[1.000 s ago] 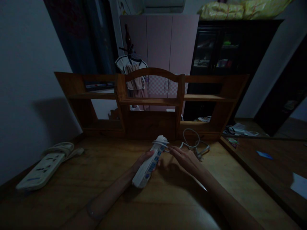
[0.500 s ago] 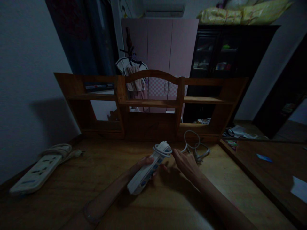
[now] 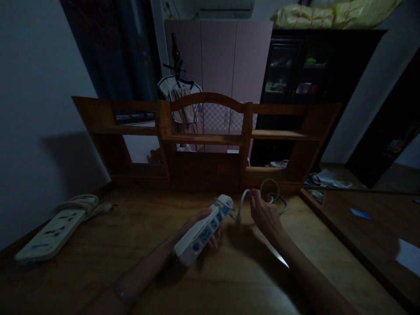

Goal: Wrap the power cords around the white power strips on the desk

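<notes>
A white power strip (image 3: 204,231) with blue sockets is gripped by my left hand (image 3: 197,218), its socket face tilted to the right. The fingers wrap round its middle, the thumb on the top side. Part of its grey-white cord (image 3: 240,205) is looped over the strip's far end. My right hand (image 3: 265,213) pinches that cord just right of the strip. Beyond the right hand, the rest of the cord lies in loose coils on the wooden desk (image 3: 138,245); the hand partly hides them.
A second, wider white power strip (image 3: 54,234) with its cord bundled lies at the desk's left, beside the wall. A wooden shelf unit (image 3: 205,139) stands along the back edge. On the right, a lower brown surface (image 3: 357,236) holds a blue card (image 3: 361,214) and white paper (image 3: 409,256).
My right hand has moved slightly right, drawing a bend of cord away from the strip's end. In my left hand the strip has rolled, showing more of its blue sockets.
</notes>
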Available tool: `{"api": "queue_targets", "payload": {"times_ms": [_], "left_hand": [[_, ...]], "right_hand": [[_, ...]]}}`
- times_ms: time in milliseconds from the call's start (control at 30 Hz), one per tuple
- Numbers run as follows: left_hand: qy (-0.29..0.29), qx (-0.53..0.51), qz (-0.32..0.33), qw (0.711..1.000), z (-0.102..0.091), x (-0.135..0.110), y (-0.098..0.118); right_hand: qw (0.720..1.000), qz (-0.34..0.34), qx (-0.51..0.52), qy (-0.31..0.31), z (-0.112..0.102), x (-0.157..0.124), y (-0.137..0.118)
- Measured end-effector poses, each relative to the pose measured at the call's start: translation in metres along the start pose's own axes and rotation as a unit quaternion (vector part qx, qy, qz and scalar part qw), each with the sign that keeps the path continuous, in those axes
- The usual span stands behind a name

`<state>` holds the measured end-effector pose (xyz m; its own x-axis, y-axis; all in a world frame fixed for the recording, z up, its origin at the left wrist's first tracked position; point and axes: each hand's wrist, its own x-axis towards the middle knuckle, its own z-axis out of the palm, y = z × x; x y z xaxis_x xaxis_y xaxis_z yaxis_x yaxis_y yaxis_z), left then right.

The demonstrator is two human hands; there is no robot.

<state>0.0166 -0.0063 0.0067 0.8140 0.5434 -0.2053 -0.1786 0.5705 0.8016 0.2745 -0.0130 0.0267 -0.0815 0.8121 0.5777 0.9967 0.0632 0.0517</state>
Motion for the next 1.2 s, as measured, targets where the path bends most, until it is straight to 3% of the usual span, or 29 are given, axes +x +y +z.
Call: {"api": "queue_targets", "payload": {"times_ms": [200, 333, 433, 667, 767, 900, 1100, 1200], "left_hand": [[0.169, -0.100, 0.128, 0.972, -0.007, -0.001, 0.014], [0.221, -0.100, 0.231, 0.942, -0.011, -0.005, 0.016], [0.189, -0.092, 0.199, 0.957, -0.013, -0.005, 0.016], [-0.017, -0.060, 0.090, 0.994, -0.007, 0.001, 0.004], [-0.058, -0.045, 0.058, 0.996, -0.004, 0.002, -0.001], [-0.059, -0.041, 0.054, 0.996, -0.003, 0.001, -0.001], [0.005, -0.070, 0.110, 0.991, -0.008, 0.004, 0.003], [0.012, -0.063, 0.134, 0.989, -0.012, 0.005, 0.004]], "right_hand": [[0.998, -0.052, -0.001, -0.047, 0.004, -0.001, -0.001], [0.990, -0.109, 0.036, -0.084, 0.005, -0.003, -0.004], [0.980, -0.155, 0.054, -0.111, 0.003, -0.004, -0.008], [0.955, -0.220, 0.092, -0.178, -0.008, -0.003, -0.015], [0.941, -0.246, 0.140, -0.186, -0.008, -0.006, -0.019], [0.921, -0.268, 0.198, -0.201, -0.012, -0.013, -0.028], [0.881, -0.291, 0.296, -0.228, -0.030, -0.020, -0.037], [0.885, -0.292, 0.295, -0.211, -0.024, -0.021, -0.037]]}}
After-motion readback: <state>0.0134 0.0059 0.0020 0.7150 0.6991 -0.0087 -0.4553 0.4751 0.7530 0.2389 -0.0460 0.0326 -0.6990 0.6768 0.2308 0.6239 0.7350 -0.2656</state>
